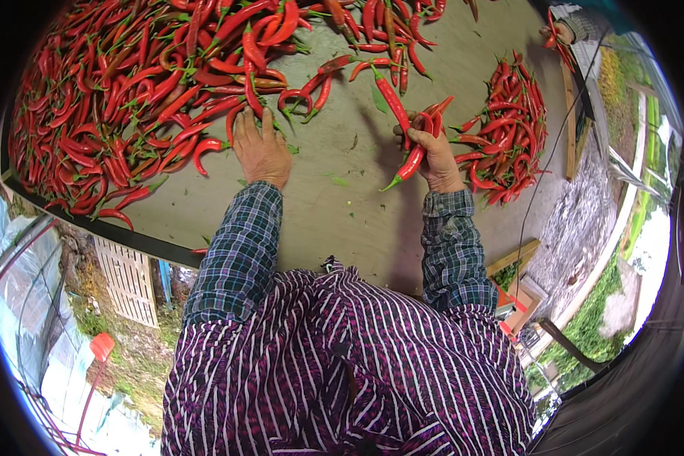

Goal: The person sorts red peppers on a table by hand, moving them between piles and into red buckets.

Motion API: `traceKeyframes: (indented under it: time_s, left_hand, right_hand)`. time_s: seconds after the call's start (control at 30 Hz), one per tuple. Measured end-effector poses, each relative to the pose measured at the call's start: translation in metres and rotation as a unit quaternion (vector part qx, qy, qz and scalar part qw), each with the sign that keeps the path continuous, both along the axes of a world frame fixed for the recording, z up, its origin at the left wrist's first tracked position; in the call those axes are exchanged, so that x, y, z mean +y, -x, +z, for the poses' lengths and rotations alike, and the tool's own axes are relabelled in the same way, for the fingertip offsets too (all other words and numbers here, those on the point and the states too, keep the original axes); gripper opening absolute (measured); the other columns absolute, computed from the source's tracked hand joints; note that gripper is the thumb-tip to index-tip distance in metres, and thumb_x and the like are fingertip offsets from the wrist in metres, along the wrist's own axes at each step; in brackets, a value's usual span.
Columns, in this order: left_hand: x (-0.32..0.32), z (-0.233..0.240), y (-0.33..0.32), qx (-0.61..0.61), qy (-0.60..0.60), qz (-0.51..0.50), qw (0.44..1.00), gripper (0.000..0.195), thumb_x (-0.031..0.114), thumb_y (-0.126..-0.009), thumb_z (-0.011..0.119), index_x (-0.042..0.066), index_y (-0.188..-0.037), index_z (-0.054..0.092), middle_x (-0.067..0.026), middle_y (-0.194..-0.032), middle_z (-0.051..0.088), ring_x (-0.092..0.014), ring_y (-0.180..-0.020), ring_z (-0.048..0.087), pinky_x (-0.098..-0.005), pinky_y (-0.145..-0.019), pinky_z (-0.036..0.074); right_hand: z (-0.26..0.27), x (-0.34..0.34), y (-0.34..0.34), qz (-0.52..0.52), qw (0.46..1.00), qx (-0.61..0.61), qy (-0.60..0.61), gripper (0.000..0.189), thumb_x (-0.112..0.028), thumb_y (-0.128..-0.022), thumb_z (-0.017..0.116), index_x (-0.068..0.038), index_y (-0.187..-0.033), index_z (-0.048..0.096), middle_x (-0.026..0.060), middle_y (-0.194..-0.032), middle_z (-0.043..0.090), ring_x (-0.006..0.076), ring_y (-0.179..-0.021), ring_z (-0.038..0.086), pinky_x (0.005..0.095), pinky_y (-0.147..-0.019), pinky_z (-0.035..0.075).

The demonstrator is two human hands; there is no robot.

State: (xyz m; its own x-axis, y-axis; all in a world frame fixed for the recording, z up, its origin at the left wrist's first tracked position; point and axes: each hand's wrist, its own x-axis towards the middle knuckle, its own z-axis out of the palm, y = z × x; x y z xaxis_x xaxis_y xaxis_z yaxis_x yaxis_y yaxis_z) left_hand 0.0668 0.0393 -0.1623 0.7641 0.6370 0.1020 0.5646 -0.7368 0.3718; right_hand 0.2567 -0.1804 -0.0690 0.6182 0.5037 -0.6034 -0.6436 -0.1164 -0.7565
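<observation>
My right hand (433,151), at the centre right, is closed around several red chili peppers (391,97), whose green stems point different ways. Palm down, my left hand (262,145) reaches to the near edge of a large heap of red chili peppers (119,97) on the tabletop (330,211). Its fingertips are at a chili pepper (251,94); whether they grip it cannot be told. Between the hands and farther off lie a few loose peppers (321,100) and a green leaf (379,99). Just right of my right hand is a smaller pile of red chili peppers (510,134).
Another person's hand (560,34) holds red peppers at the upper right. A dark raised edge (148,246) borders the table at the lower left. A thin black cord (538,182) hangs down the right side. A wooden pallet (126,279) is beyond the table at left.
</observation>
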Motion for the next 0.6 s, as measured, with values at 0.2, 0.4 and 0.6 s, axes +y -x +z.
traceKeyframes:
  time_s: [0.2,0.4,0.6]
  left_hand:
    - [-0.002,0.000,0.002,-0.010,-0.009,-0.005,1.000,0.055,0.018,-0.083,0.061,0.010,-0.134,0.043,-0.0207,-0.141,0.034,-0.037,-0.133,0.028,-0.0496,-0.108,0.024]
    - [-0.001,0.000,0.002,-0.014,-0.001,-0.006,1.000,0.056,0.017,-0.083,0.061,0.011,-0.135,0.043,-0.0208,-0.141,0.035,-0.037,-0.133,0.029,-0.0502,-0.107,0.025]
    - [-0.002,0.004,-0.002,-0.011,0.019,0.003,1.000,0.055,0.017,-0.082,0.061,0.010,-0.134,0.044,-0.0205,-0.142,0.034,-0.037,-0.133,0.028,-0.0502,-0.107,0.025]
  right_hand:
    - [-0.012,-0.021,0.016,-0.080,0.988,0.100,-0.089,0.042,-0.013,-0.083,0.061,0.004,-0.120,0.051,0.0140,-0.096,0.065,0.0199,-0.079,0.065,0.0320,-0.073,0.054]
    - [-0.014,-0.012,0.030,-0.135,0.970,0.164,-0.122,0.033,-0.014,-0.087,0.059,0.002,-0.117,0.055,0.0127,-0.091,0.066,0.0160,-0.069,0.062,0.0330,-0.069,0.054]
    - [-0.033,-0.029,0.035,-0.131,0.981,0.114,-0.090,0.025,-0.011,-0.085,0.063,-0.002,-0.106,0.055,0.0056,-0.081,0.060,0.0146,-0.067,0.060,0.0288,-0.063,0.053]
